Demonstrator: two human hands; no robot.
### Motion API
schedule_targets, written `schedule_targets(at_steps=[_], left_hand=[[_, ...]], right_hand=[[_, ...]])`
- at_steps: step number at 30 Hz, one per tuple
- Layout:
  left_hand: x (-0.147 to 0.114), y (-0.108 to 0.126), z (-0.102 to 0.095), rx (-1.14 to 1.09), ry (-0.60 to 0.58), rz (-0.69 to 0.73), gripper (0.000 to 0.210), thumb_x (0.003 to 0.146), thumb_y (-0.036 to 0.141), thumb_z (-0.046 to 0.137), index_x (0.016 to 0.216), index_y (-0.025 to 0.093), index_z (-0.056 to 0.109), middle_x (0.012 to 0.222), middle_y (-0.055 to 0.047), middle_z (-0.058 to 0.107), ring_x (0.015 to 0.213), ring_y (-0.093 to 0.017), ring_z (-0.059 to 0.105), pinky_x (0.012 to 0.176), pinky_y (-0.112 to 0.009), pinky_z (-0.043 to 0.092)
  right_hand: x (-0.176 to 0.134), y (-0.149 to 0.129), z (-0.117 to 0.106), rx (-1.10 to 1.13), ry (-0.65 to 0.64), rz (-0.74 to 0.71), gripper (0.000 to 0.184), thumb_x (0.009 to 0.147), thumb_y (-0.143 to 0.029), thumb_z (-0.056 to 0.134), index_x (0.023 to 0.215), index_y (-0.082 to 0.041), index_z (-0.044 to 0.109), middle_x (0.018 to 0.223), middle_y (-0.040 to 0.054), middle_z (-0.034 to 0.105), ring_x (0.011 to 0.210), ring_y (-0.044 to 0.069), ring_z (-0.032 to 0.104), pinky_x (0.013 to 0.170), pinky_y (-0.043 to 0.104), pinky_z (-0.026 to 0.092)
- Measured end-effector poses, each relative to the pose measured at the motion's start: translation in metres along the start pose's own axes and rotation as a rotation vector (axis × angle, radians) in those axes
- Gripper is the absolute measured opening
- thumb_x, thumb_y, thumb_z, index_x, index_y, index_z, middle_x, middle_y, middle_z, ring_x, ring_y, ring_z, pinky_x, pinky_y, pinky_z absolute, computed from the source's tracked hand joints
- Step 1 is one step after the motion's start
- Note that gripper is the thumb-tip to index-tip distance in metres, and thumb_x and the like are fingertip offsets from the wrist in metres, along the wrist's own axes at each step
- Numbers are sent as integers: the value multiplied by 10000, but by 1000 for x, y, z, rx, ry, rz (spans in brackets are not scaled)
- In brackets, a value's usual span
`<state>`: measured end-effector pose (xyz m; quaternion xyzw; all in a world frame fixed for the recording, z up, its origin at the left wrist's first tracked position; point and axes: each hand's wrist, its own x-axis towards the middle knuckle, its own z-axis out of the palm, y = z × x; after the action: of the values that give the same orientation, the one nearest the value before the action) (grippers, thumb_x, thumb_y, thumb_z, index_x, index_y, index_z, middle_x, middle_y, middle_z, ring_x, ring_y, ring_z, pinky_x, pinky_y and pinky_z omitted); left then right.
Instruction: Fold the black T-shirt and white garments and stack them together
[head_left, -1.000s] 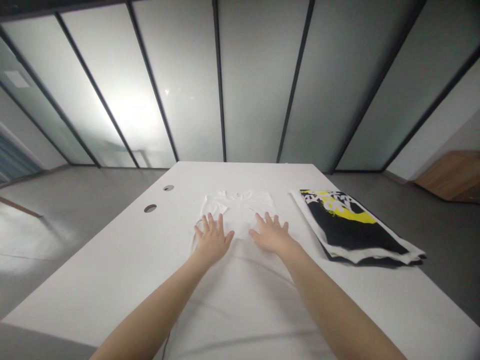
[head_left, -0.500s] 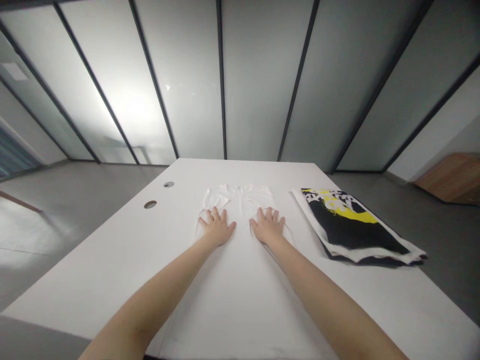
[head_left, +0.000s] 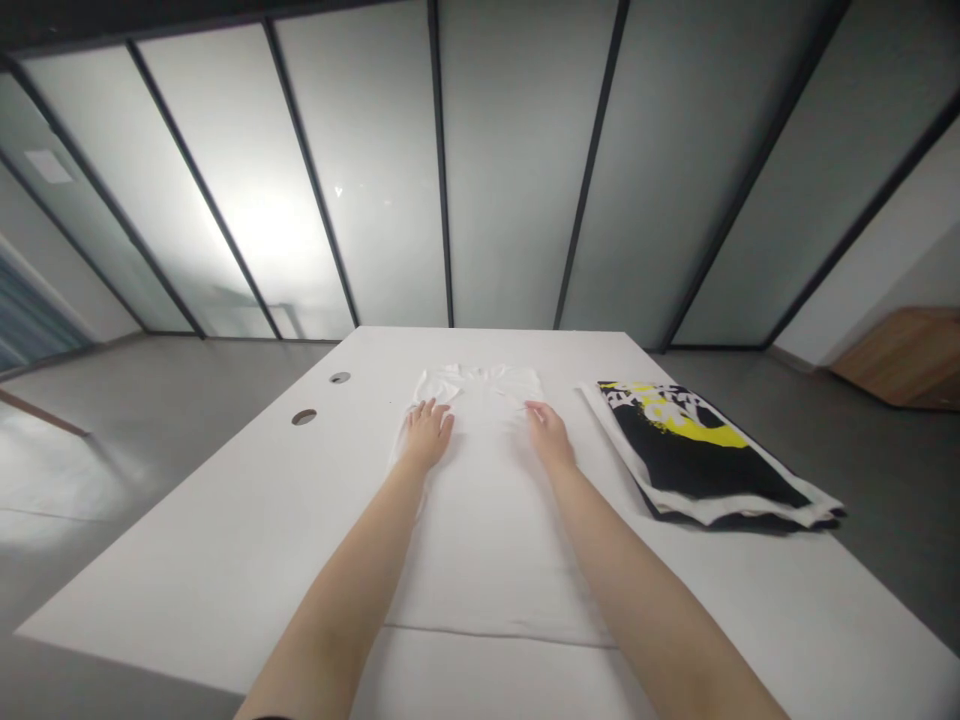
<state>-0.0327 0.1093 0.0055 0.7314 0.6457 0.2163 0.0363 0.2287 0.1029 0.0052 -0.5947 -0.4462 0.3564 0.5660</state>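
Observation:
A white T-shirt (head_left: 487,520) lies spread on a white table (head_left: 247,520), with its collar at the far end and its hem toward me. On the shirt's left edge, just below the sleeve, my left hand (head_left: 427,433) rests with fingers stretched out and thumb apart. My right hand (head_left: 550,432) is closed at the opposite edge below the other sleeve, where thumb and fingertips pinch the fabric. Parts of both side edges are hidden under my hands and forearms.
A folded black, white and yellow printed cloth (head_left: 697,455) lies right of the shirt. Two round holes, a far one (head_left: 340,378) and a nearer one (head_left: 304,417), pierce the table's left side. Frosted glass panels (head_left: 510,170) stand beyond the table.
My hands have gone from lying spread on the shirt to its side edges; the right one has closed on the fabric. The shirt's hem has shifted away from me.

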Motion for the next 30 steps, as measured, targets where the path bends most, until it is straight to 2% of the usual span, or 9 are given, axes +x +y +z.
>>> schedule_targets(at_steps=[2,5,11,14,16,19,21,24,30], left_hand=[[-1,-5,-5,-128,64,30,379,1081,339,406,1332,264,681,1552,-82,593,1504,-242,451,1281,-444,297],[2,-10,-11,-315,115,-41,344,1056,275,419,1213,245,724,1405,-75,699,1390,-217,569,1226,-388,384],[13,-17,-30,-360,117,-228,407,1018,221,349,1189,168,714,1221,-119,773,1174,-230,701,1022,-342,529],[16,-14,-52,-353,103,-244,385,1015,266,372,1155,164,715,1151,-114,788,1106,-244,718,966,-347,539],[12,-6,-66,-319,17,-178,360,1020,367,429,1117,185,724,1117,-106,795,1069,-256,727,938,-348,538],[-5,14,-75,-148,-196,-30,447,1016,542,458,1197,223,714,1211,-122,782,1134,-301,716,979,-393,518],[-17,26,-69,-7,-315,17,555,994,641,450,1306,244,679,1344,-145,733,1255,-359,667,1047,-464,486],[-30,33,-49,126,-446,-11,662,961,709,442,1411,257,621,1462,-178,654,1360,-415,593,1097,-551,443],[-29,16,-15,197,-491,-168,733,924,725,476,1495,268,532,1526,-226,566,1391,-428,562,1098,-617,431]], right_hand=[[6,-1,-14,137,34,44,267,875,-451,598,1021,-250,697,1195,71,763,1173,231,690,1014,382,549],[15,-4,-31,282,93,139,232,856,-469,603,961,-263,633,1000,42,757,920,189,735,829,320,600],[22,-14,-48,221,39,276,291,896,-505,549,1056,-277,636,1024,57,745,906,182,715,810,303,581],[15,-30,-52,84,-114,305,347,863,-490,646,1100,-241,696,1099,94,768,991,227,711,913,360,560],[4,-47,-54,-116,-326,235,393,864,-479,679,1149,-213,734,1216,119,766,1116,264,694,1029,395,518],[-22,-72,-50,-661,-729,-15,594,944,-550,603,1421,-200,660,1505,139,634,1355,303,597,1177,410,412],[-42,-84,-42,-895,-842,-96,718,962,-587,582,1567,-202,541,1609,145,536,1447,331,525,1224,434,358],[-66,-90,-25,-1119,-878,-84,796,967,-591,580,1661,-243,404,1682,156,428,1502,380,458,1219,506,354],[-74,-83,-10,-1353,-873,81,835,925,-606,642,1672,-381,345,1741,152,273,1498,474,423,1136,615,398]])
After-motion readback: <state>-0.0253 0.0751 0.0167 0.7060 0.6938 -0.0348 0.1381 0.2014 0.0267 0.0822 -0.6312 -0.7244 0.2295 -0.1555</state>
